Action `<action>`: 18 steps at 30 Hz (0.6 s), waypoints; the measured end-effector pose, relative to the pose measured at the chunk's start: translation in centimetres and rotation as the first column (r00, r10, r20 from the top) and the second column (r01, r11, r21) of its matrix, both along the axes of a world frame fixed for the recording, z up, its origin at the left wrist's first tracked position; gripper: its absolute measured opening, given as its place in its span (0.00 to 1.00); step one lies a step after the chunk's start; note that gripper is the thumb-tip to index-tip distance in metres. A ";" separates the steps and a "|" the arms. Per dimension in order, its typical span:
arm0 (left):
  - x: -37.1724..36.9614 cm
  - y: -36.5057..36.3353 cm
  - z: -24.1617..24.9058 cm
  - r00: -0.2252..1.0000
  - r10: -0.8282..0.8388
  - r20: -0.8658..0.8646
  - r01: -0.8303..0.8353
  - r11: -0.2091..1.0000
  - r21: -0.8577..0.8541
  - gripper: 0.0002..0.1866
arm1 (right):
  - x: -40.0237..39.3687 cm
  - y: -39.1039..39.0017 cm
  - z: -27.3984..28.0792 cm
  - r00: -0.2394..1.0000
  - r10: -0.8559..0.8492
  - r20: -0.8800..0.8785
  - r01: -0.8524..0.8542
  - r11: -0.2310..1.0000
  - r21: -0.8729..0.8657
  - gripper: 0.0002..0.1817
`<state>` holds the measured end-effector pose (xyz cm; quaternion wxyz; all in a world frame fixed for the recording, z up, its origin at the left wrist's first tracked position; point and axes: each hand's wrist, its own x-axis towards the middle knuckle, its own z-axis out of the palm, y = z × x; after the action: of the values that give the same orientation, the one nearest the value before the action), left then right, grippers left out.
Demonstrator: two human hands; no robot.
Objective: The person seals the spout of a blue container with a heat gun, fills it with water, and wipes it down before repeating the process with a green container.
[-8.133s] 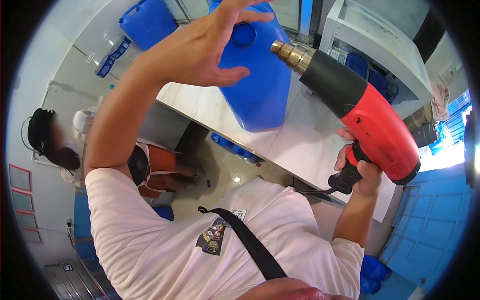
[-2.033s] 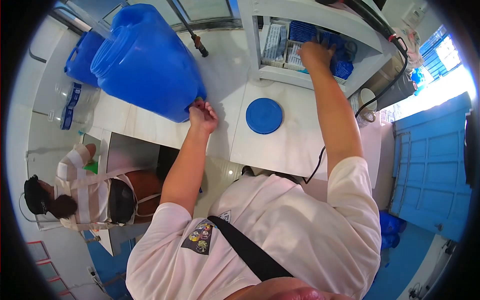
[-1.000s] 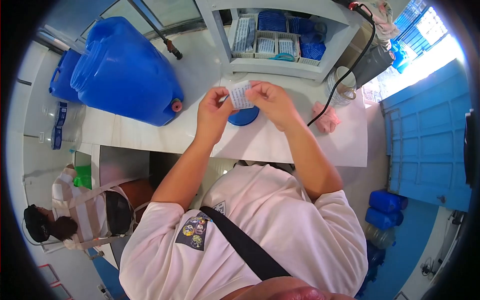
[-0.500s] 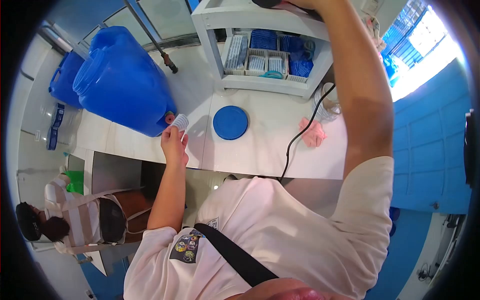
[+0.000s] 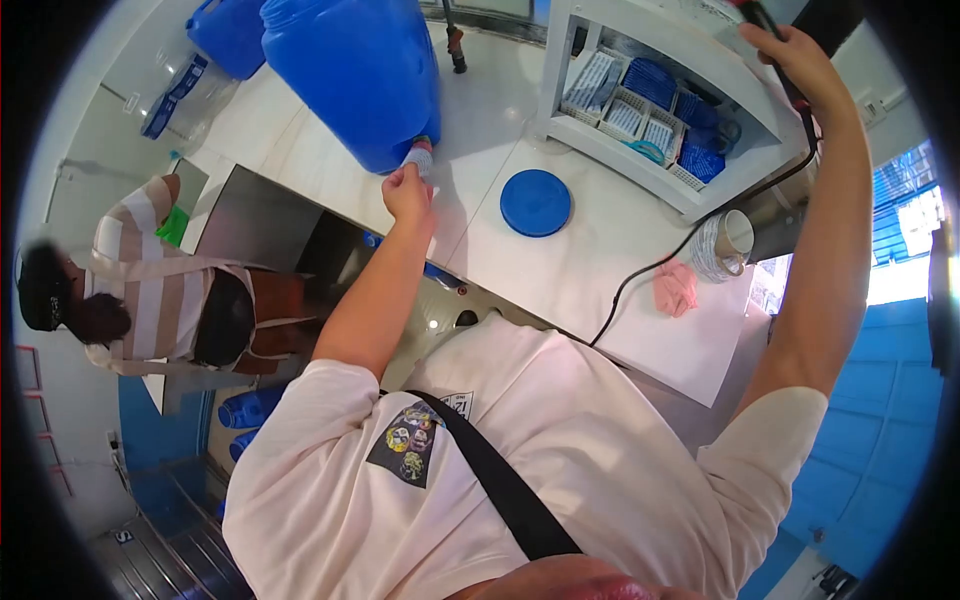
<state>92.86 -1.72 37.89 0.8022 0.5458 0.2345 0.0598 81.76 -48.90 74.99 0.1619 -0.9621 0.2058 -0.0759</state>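
My left hand (image 5: 408,192) pinches a small white printed plastic sleeve (image 5: 419,158) right at the spout low on a large blue water jug (image 5: 355,75). The sleeve overlaps the spout's reddish end. High on the right, my right hand (image 5: 805,70) is closed around a slim black corded tool (image 5: 775,40) above the white shelf unit (image 5: 610,165). The tool's front end lies partly out of view. A round blue lid (image 5: 535,203) rests flat on the counter to the right of the jug.
A black cord (image 5: 650,268) runs across the white counter (image 5: 560,285) past a pink cloth (image 5: 675,288) and a cup (image 5: 735,232). Baskets (image 5: 625,118) of printed sleeves and blue packs fill the shelf. Another person (image 5: 180,270) stands at left.
My left hand has brought the sleeve up to the jug's spout. My right hand has lifted the black tool off the shelf top. The view has shifted and tilted.
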 end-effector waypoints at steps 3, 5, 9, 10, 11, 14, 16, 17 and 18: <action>1.2 0.2 0.4 0.996 0.084 -0.033 -0.088 0.984 -0.153 0.10 | -3.6 1.3 0.1 0.913 0.079 0.401 -0.232 0.908 0.349 0.32; 1.4 0.3 1.7 0.988 0.006 -0.153 -0.044 0.969 -0.242 0.09 | -6.8 3.5 -0.2 0.882 0.043 0.470 -0.273 0.858 0.435 0.33; 1.6 -0.6 2.8 0.983 -0.022 -0.182 -0.041 0.940 -0.338 0.10 | -11.8 5.7 -1.4 0.765 0.043 0.642 -0.579 0.482 0.657 0.42; 1.6 -1.0 2.6 0.986 0.032 -0.162 -0.065 0.977 -0.202 0.11 | -12.2 5.7 -1.8 0.723 0.124 0.679 -0.665 0.392 0.636 0.45; 1.7 -1.4 2.2 0.988 0.080 -0.135 -0.089 0.994 -0.063 0.13 | -12.6 5.6 -2.2 0.675 0.198 0.711 -0.734 0.287 0.616 0.49; 3.6 -2.0 -2.3 0.991 0.103 0.085 -0.130 0.877 0.462 0.16 | -14.1 6.3 -3.8 0.476 0.414 0.776 -0.848 -0.020 0.530 0.47; 1.4 -3.0 -0.8 0.986 0.078 0.149 -0.152 0.798 0.584 0.18 | -15.4 9.8 -4.1 0.767 0.251 0.591 -0.630 0.471 0.617 0.40; 0.7 -3.5 -0.2 0.976 0.046 0.213 -0.183 0.702 0.688 0.20 | -14.9 11.5 -4.6 0.786 0.224 0.576 -0.598 0.513 0.616 0.38; 1.0 -3.8 -1.3 0.976 0.046 0.211 -0.182 0.701 0.689 0.20 | -14.4 13.0 -5.6 0.805 0.196 0.561 -0.563 0.552 0.615 0.36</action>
<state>93.88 -5.54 36.56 0.5453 0.7872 0.1548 0.2429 67.35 -35.91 69.35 0.6020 -0.7823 -0.0421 -0.1543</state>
